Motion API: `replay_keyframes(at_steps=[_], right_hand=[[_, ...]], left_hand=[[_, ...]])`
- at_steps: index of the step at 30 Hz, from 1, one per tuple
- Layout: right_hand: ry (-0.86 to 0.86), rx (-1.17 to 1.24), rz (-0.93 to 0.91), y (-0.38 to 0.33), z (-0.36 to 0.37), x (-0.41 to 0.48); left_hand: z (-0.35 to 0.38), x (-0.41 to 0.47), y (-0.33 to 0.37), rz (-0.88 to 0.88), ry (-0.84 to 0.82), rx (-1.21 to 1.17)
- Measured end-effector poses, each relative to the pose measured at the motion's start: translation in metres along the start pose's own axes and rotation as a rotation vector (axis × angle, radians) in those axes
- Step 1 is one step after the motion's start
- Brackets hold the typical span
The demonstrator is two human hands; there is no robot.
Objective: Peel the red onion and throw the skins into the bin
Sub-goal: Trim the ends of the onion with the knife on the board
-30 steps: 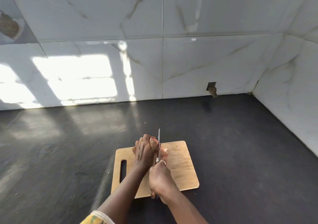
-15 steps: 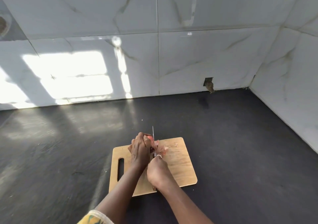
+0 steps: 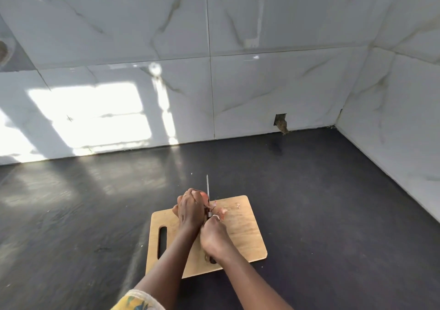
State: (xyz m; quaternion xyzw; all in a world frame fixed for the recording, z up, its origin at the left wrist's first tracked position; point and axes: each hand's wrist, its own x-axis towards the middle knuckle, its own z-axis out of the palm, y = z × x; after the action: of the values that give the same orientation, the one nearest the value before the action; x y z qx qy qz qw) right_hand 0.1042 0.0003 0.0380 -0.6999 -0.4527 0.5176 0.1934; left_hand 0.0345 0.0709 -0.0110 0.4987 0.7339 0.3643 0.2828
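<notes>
Nearest, the right hand (image 3: 215,238) is curled round the handle of a knife (image 3: 208,190), over the middle of the wooden cutting board (image 3: 240,233). Just beyond, the left hand (image 3: 190,210) cups the red onion (image 3: 202,194) at the board's far edge — the blade runs close along its right side, tip past that edge. Loose skins (image 3: 220,210) lie right of the blade. Dark counter (image 3: 321,214) spreads wide on every side — back to the tiled wall (image 3: 285,83).

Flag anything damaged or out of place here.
A rough square hole breaks the wall tile just above the countertop, with crumbly debris hanging from it. Loose onion skins lie on the cutting board.
</notes>
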Motion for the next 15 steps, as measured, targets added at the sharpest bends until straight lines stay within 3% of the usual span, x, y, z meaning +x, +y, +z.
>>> replay_keyframes(at_steps=[10, 15], right_hand=[[-0.067, 0.114, 0.055, 0.028, 0.013, -0.02], [-0.009, 0.043, 0.047, 0.023, 0.013, -0.012]], left_hand=[[0.001, 0.011, 0.012, -0.178, 0.089, 0.041], [0.007, 0.011, 0.005, -0.106, 0.115, 0.047]])
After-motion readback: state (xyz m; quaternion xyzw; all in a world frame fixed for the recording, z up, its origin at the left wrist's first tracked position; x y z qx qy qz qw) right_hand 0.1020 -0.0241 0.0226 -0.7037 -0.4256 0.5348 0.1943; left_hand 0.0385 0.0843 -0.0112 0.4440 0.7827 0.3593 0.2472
